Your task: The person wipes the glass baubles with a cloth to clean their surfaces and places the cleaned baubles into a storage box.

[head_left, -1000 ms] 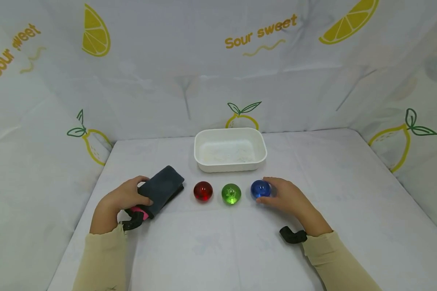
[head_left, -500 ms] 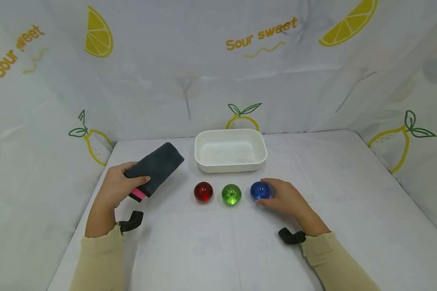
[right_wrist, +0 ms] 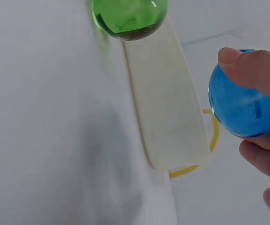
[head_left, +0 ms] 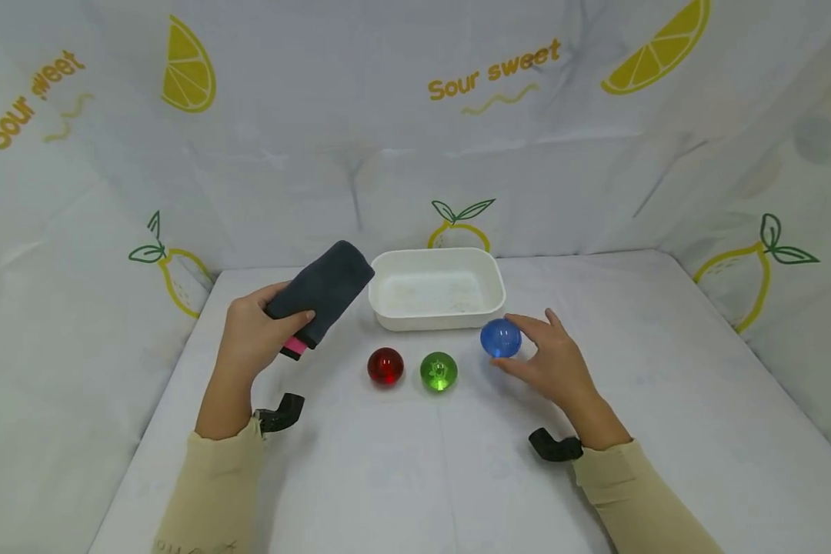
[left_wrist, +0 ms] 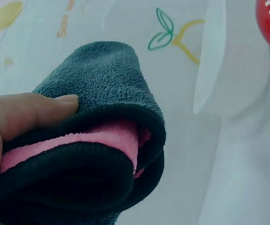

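Observation:
My left hand (head_left: 252, 331) grips a folded dark grey towel (head_left: 328, 285) with a pink inner side, held above the table left of the white tray. In the left wrist view the thumb presses on the grey cloth (left_wrist: 102, 75) and pink shows between the folds. My right hand (head_left: 554, 358) pinches a clear blue ball (head_left: 501, 338) between thumb and fingers, raised off the table near the tray's front right corner. The right wrist view shows the thumb across the blue ball (right_wrist: 242, 108). A red ball (head_left: 385, 367) and a green ball (head_left: 439, 372) lie on the table between the hands.
A white rectangular tray (head_left: 436, 322) stands at the back middle of the table, behind the balls. The white cloth-covered table (head_left: 388, 477) meets a white backdrop (head_left: 284, 177) printed with lemons. Each wrist wears a black mount (head_left: 555, 446).
My left hand has lifted the towel off the table and carried it up and to the right. My right hand has raised the blue ball slightly. The red and green balls stay put.

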Motion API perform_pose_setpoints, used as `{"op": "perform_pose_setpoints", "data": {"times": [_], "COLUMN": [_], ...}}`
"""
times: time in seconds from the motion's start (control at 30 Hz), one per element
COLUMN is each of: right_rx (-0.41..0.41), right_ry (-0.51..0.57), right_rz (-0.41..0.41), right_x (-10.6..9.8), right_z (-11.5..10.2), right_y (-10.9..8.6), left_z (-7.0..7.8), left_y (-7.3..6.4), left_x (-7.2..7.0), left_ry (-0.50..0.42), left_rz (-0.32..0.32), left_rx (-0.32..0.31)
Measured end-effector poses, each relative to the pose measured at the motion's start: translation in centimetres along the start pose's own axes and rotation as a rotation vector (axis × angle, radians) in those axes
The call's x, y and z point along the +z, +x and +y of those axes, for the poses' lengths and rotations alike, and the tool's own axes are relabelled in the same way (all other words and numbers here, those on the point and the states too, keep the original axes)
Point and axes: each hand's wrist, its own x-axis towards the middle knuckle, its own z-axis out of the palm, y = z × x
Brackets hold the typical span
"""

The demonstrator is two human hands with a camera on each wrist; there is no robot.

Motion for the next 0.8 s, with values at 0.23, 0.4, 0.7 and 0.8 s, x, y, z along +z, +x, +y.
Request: {"op": "perform_pose_setpoints", "data": {"times": [0.23, 0.4, 0.7, 0.8], "right_rx": [-0.234, -0.266, -0.266, -0.266], "right_ry": [-0.045, -0.010, 0.060, 0.094], "right_rz": [0.218, 0.271, 0.296, 0.314], "right_x": [-0.6, -0.5, 0.2, 0.5], "right_z": [-1.3, -2.8, -6.1, -6.8], "right_y": [1.9, 3.1, 5.0, 5.5], "left_z": [2.4, 3.7, 5.4, 5.9], "left_y": [0.4, 0.5, -0.1, -0.4], "left_x": [2.4, 4.5, 7.6, 8.3], "left_ry": [-0.058, -0.091, -0.088, -0.090], "left_rz": [-0.034, -0.071, -0.079, -0.068], "left_rx": [0.067, 0.084, 0.145, 0.164]}}
